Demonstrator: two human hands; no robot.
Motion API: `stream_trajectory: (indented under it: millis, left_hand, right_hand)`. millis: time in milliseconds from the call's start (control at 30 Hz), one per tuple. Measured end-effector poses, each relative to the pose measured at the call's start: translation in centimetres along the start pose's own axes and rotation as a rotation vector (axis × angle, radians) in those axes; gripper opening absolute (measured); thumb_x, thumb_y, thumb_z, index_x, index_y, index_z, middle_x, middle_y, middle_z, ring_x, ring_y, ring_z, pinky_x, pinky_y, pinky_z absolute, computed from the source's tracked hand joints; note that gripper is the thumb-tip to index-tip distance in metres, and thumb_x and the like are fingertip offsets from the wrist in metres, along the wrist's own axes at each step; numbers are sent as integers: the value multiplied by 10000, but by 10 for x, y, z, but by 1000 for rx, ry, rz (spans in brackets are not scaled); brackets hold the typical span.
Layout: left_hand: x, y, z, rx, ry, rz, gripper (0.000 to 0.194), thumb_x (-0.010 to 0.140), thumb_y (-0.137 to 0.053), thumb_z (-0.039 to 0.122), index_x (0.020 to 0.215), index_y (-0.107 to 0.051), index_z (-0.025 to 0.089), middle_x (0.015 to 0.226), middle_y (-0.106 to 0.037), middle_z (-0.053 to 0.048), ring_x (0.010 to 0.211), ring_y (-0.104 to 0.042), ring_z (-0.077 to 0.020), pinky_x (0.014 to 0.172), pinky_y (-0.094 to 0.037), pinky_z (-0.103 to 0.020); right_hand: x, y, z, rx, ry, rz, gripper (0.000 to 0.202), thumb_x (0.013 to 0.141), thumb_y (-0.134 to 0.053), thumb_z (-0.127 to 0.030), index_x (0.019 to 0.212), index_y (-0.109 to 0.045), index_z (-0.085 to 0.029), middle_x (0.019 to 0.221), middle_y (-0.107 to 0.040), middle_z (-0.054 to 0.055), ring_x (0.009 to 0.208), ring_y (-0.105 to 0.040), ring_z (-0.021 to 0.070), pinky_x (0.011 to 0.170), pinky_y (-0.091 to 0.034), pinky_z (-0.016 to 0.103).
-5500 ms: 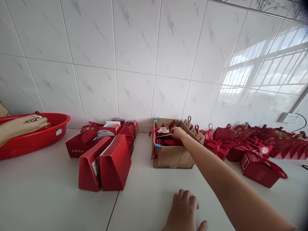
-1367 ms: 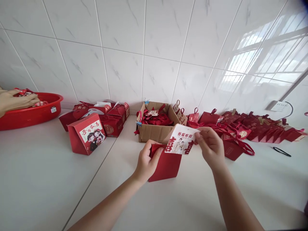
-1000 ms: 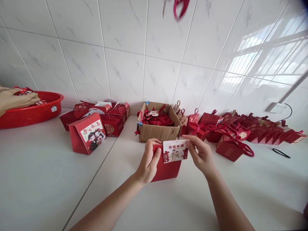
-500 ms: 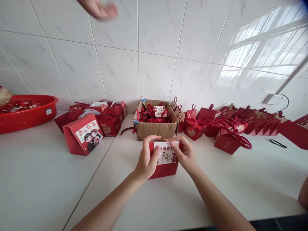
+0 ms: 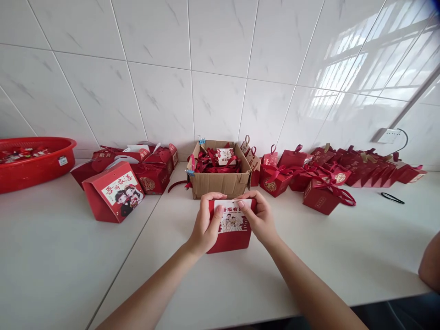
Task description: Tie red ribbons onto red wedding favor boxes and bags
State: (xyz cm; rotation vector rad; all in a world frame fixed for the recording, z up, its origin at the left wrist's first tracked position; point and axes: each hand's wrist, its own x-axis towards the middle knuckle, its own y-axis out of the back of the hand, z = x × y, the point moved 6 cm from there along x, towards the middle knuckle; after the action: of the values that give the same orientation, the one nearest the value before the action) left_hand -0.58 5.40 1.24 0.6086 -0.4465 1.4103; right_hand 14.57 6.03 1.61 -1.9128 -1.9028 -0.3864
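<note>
Drawn leftward over the past second, the white printed paper card (image 5: 231, 223) lies against the red slope-sided paper box (image 5: 228, 243), apparently being aligned; the next move calls for level top edges. Left hand (image 5: 205, 224) and right hand (image 5: 260, 221) hold both in a narrow grip, thumbs in front, back from the counter's (image 5: 227, 288) near edge.
</note>
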Motion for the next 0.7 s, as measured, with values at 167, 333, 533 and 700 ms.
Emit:
stream_trajectory:
  millis: [167, 333, 533, 700]
  left_hand:
    - [1, 0, 2, -6, 18, -6, 207, 972, -425, 332, 1151, -432, 228, 1153, -541, -79, 1062, -560, -191, 880, -475, -324]
    - [2, 0, 1, -12, 24, -26, 194, 975, -421, 332, 1144, -447, 241, 1144, -547, -63, 1037, -567, -175, 865, -474, -301]
    - [1, 1, -1, -1, 36, -35, 214, 974, -415, 341, 1161, -442, 241, 1116, -546, -59, 990, -570, -175, 846, -470, -305]
    - [1, 4, 0, 68, 58, 18, 377, 951, -449, 363, 1291, -368, 225, 948, -526, -36, 849, -560, -176, 796, -466, -316]
  right_hand:
    - [0, -2, -4, -39, 3, 12, 251, 802, -664, -451, 832, -552, -229, 870, -710, 50, 786, -668, 190, 689, -561, 326]
    - [-1, -2, -4, -55, 11, 9, 259, 802, -661, -459, 830, -551, -226, 857, -698, 49, 779, -658, 186, 687, -552, 316]
    - [-1, 1, 3, -27, -46, 18, 259, 783, -684, -447, 823, -558, -224, 784, -653, 15, 686, -614, 155, 608, -522, 270]
    - [2, 3, 8, 26, -115, -6, 354, 697, -754, -450, 922, -585, -236, 772, -633, -3, 621, -603, 148, 558, -529, 270]
